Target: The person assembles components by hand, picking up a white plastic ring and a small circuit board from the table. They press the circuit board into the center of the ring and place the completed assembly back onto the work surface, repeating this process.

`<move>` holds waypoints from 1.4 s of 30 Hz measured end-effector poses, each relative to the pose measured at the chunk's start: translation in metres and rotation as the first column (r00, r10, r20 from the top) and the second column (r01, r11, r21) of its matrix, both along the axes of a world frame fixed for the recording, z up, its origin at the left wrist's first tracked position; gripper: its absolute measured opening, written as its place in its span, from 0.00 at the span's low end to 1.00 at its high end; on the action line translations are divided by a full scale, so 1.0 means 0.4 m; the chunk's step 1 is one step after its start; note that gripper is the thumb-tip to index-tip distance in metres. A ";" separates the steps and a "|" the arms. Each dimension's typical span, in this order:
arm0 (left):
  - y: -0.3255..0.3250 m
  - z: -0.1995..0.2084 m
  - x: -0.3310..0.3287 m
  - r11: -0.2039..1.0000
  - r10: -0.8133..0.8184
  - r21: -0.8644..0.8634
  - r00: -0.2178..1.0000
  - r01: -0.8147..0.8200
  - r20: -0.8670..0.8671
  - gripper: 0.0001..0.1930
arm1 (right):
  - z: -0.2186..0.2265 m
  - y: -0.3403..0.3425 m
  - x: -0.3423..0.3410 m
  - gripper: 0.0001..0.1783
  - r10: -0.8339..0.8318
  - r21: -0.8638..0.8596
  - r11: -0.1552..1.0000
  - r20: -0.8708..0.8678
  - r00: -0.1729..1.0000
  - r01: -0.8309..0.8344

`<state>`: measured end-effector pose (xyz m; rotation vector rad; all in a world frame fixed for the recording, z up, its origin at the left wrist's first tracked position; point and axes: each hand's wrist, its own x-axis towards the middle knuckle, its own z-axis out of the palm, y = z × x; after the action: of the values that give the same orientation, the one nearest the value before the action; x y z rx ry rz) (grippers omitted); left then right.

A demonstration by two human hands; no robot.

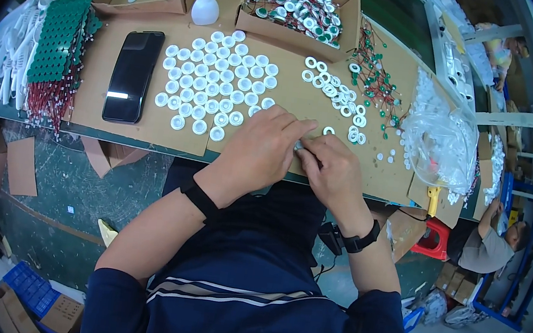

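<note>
both hands meet at the near edge of the surface (392, 183), right of its middle, over a small part (298, 146) mostly hidden by the fingers. the right hand (335, 167) has its grip closed on it, thumb against finger; the left hand (261, 142) bends over from the other side, and whether its grip holds anything, i cannot tell. white caps (213, 76) spread to the left, rings (341, 90) lie beyond the right hand, and a box (290, 39) of wired discs (308, 12) stands by the far edge. the step looks like close fitting by fingertip; the next move probably calls for steady alignment and light pressure.
</note>
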<state>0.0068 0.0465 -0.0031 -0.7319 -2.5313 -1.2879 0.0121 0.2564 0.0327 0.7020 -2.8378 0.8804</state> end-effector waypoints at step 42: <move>0.117 0.053 -0.071 0.983 -0.093 -0.170 0.991 0.076 -0.096 0.12 | -0.036 0.204 0.063 0.09 -0.138 -0.001 0.990 -0.184 0.973 0.140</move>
<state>-0.0217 0.0933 0.0180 -0.9245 -2.5703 -1.0423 0.0372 0.3382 0.0185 0.5468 -2.6919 0.7373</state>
